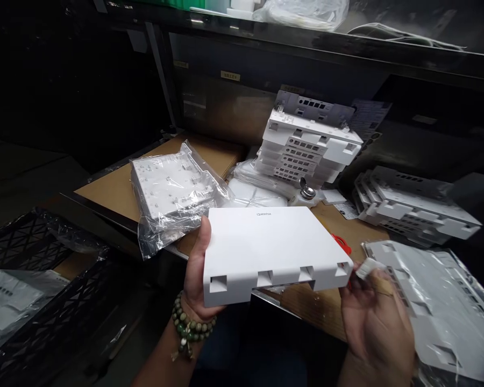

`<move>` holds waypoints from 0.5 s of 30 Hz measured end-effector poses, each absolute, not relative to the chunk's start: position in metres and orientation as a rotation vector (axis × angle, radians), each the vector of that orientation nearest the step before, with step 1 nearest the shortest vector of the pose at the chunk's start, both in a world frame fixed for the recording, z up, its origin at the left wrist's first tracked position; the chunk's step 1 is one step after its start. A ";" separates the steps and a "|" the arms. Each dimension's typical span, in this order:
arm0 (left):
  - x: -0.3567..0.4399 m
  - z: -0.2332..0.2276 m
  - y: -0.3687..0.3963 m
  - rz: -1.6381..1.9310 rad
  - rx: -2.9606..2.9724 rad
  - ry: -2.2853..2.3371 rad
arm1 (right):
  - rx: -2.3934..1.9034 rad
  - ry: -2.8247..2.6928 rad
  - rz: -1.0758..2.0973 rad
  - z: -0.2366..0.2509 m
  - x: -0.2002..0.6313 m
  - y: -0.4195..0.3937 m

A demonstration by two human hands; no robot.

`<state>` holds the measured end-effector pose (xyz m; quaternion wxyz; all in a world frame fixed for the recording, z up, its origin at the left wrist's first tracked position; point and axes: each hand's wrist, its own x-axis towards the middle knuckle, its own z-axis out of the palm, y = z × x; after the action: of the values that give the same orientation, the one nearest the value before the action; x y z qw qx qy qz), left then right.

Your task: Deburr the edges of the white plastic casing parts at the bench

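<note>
A white plastic casing (262, 242) with HUAWEI printed on its top face is held out in front of me, its notched edge towards me. My left hand (197, 269) is closed on its left side, thumb on top and fingers underneath. Close to the right corner, my right hand (379, 317) pinches a small white piece of cloth or wipe (369, 267). A red handle-like loop (341, 244) shows behind the casing. Left of it lies another casing in a clear plastic bag (173, 188), with its inner side up.
Stacked casings (306, 142) stand at the back, with more piled casings (415, 207) to their right. A metal-capped bottle (306, 191) is between them. Bagged casings (447, 301) lie at right. Cardboard (105, 183) covers the left bench. A black crate (76, 269) stands below. A shelf (290, 40) runs overhead.
</note>
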<state>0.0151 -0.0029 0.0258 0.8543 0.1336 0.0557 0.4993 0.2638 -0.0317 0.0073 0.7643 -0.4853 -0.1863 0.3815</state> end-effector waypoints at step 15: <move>-0.006 0.017 0.004 1.059 0.476 0.711 | -1.003 -0.363 0.809 0.000 0.247 -0.027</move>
<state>-0.0056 0.0039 0.0169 0.7772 0.2198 0.3285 0.4897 0.2473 -0.0265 0.0001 0.7843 -0.4648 -0.1681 0.3749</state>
